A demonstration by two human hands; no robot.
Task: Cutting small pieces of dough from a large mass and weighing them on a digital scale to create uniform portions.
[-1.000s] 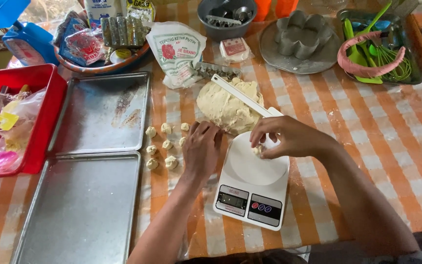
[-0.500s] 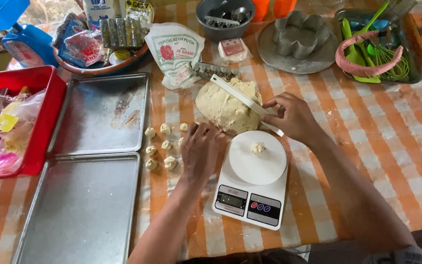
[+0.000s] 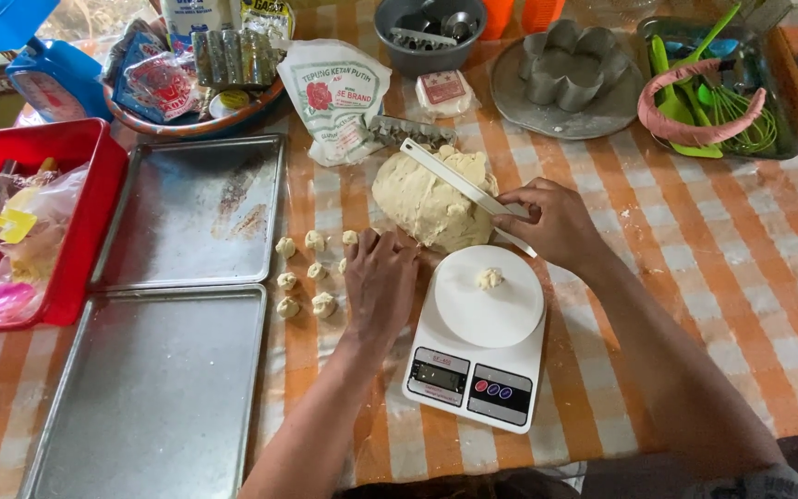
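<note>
Pale dough mound (image 3: 427, 199) under white scraper (image 3: 459, 182)

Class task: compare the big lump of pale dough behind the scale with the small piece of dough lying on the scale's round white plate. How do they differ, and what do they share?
The big lump of pale dough is far larger than the small piece of dough on the white kitchen scale. The lump sits on the orange checked tablecloth, under a white plastic scraper held by the right hand; the small piece lies alone, untouched. Both share one pale yellow colour.
</note>
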